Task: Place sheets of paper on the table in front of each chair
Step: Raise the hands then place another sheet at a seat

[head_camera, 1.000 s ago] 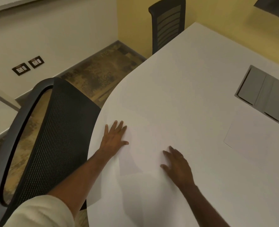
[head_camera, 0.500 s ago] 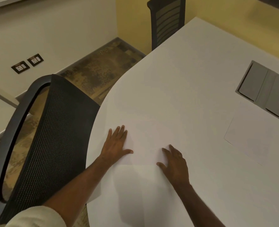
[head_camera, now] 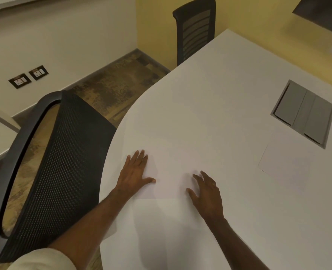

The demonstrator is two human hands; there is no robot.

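Both hands have barely shifted in the last second: the left hand (head_camera: 136, 172) has slid slightly back toward the near edge, and the view has tilted a little. Left hand lies flat, fingers together, thumb out; right hand (head_camera: 206, 193) rests with fingers spread and slightly arched; neither grip is clenched on anything. Between and under them a sheet (head_camera: 169, 184) lies near the worktop (head_camera: 210, 98) left edge, in front of the near chair (head_camera: 64, 162), white on white and hard to outline. Paper like this is probably light, limp and slippery on the smooth top; best pressed flat and slid, or pinched at a corner. Another sheet (head_camera: 284, 164) lies farther right, beside the grey hatch (head_camera: 303, 114). No sheet shows before the far chair (head_camera: 195, 28).
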